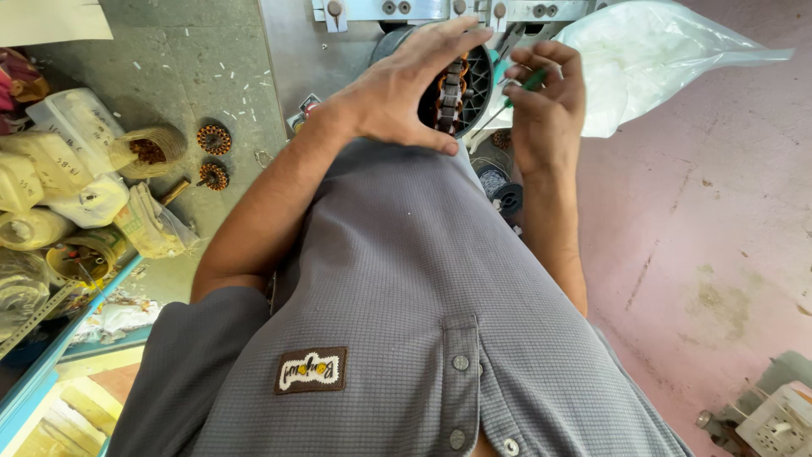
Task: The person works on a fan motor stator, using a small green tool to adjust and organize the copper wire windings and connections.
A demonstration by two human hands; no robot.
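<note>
The left hand is spread wide, fingers fanned flat over the round wound stator, thumb hooked under its lower edge. Looks like a bracing hold rather than a grip: the palm pins the ring against the grey metal machine so it can't turn or wobble while the other hand works on it.

The right hand is closed narrow around a thin green-handled tool, pinched pen-style between thumb and fingertips. The tip angles in toward the right side of the stator, close to the copper-wound slots. Can't tell if the tip actually touches the windings, since the fingers hide that bit.

The stator itself sits in the fixture at the machine's front edge, right at the top of the person's chest line, so both elbows stay tucked in and the work is close to the body.

Further out, a big clear plastic bag of white stuff lies just right of the tool hand, within easy grabbing range. Over on the desk to the left, 2 small copper-wound rotors sit loose, well apart from the hands. Beside them is a pile of bags and rolls. The pink floor fills the right side.
</note>
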